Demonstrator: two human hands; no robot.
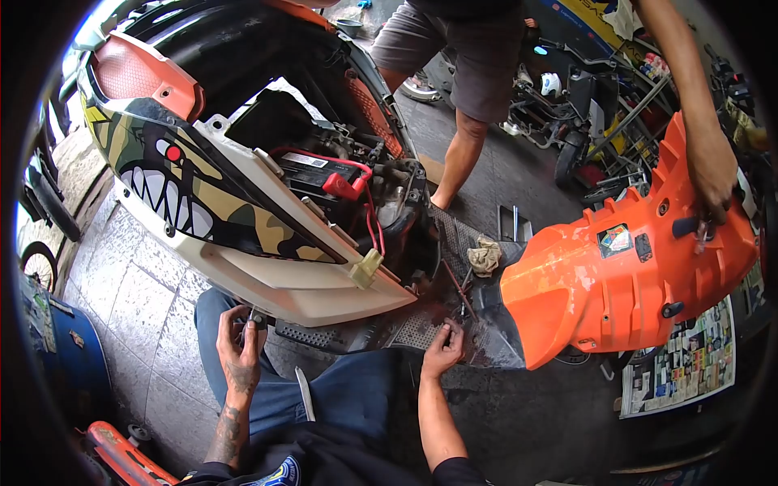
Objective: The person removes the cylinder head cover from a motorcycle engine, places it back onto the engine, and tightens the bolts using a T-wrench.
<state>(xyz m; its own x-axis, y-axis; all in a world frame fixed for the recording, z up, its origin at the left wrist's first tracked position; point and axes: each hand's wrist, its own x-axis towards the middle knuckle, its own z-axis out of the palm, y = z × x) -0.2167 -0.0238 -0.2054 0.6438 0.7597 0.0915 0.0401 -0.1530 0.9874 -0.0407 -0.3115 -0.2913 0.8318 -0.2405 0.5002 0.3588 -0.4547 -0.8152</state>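
My left hand (240, 336) is closed around a small dark object I cannot make out, just below the lower edge of the cream-and-camouflage scooter body panel (316, 287). Fingertips pinched, my right hand (444, 348) hovers over or rests on the dark footboard (413, 330); whether something small is between the fingers is hidden. Close by, a thin rod-like tool (460, 292) lies on the footboard. The scooter's battery (308, 168), with a red terminal cover and red cables, shows inside the open body. A pale yellow connector (367, 269) hangs over the panel.
At right, another person's hand (713, 182) is at the orange front fairing (600, 275), near a dark handle. That person's leg (462, 154) stands behind the scooter. A crumpled cloth (484, 256) and a small tray (513, 223) lie beyond the footboard. Newspaper (689, 364) lies at right.
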